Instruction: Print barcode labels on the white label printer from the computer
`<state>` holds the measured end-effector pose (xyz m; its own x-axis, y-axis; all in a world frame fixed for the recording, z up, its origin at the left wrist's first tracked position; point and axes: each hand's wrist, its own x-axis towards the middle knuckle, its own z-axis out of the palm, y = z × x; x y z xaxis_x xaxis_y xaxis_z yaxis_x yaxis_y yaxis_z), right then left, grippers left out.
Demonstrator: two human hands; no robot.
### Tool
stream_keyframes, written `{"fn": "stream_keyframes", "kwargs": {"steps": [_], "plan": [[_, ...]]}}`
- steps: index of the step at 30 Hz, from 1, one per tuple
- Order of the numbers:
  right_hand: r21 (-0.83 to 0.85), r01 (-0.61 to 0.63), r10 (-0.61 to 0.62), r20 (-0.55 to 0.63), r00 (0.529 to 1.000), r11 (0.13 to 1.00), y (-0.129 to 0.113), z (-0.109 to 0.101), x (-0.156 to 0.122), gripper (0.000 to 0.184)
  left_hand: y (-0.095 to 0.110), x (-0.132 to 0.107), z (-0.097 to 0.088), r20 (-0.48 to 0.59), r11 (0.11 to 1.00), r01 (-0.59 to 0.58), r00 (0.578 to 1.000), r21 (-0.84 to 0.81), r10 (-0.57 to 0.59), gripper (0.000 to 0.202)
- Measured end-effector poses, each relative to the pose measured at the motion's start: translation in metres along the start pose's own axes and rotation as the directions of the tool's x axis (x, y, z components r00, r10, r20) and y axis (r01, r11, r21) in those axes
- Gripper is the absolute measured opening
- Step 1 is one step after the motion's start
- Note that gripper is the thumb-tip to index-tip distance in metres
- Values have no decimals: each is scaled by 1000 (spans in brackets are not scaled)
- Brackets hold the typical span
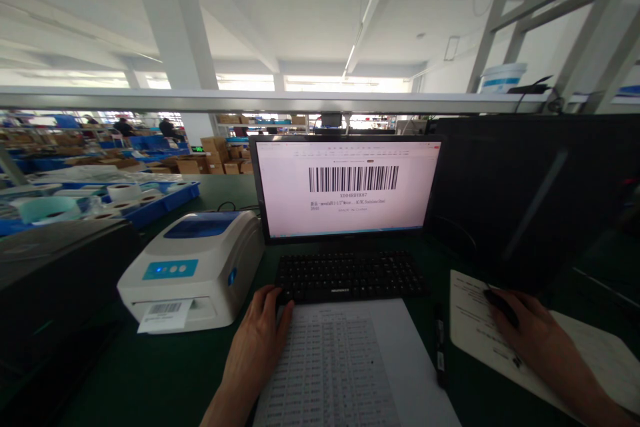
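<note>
My left hand (260,330) rests at the lower left corner of a black keyboard (350,273), fingers apart and holding nothing. Its thumb lies by the top edge of a printed paper sheet (340,360). Over on the right, my right hand (535,330) is wrapped on a black computer mouse (503,308), which sits on a pale printed pad (480,320). Behind the keyboard, a monitor (350,190) displays a large barcode with text below. Left of my left hand stands a white label printer (195,273); a barcode label (165,315) sticks out of its front slot.
A black marker (440,347) lies between the sheet and the pad. Dark panels flank the desk. At the far left, a blue tray (165,203) holds label rolls. A shelf (300,101) crosses above the monitor, with a white tub (503,78) on it. People and cartons appear far behind.
</note>
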<state>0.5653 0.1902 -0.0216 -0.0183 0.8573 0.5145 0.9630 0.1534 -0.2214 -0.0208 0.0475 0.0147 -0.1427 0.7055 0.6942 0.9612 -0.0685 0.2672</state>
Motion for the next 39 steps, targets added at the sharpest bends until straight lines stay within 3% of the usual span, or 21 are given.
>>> {"fn": "stream_keyframes", "kwargs": {"steps": [4,26,39], "plan": [[25,-49,48,57,997,998,-2,-2,1,77,-1,0,0,8,1000,3,1000,2,-3,41],[16,-2,2,11,1000,1000,2,3,0,72,0,-1,1,15,1000,1,1000,5,-1,39],[27,-48,46,76,996,998,0,-2,0,79,-1,0,0,7,1000,-22,1000,19,22,37]]}}
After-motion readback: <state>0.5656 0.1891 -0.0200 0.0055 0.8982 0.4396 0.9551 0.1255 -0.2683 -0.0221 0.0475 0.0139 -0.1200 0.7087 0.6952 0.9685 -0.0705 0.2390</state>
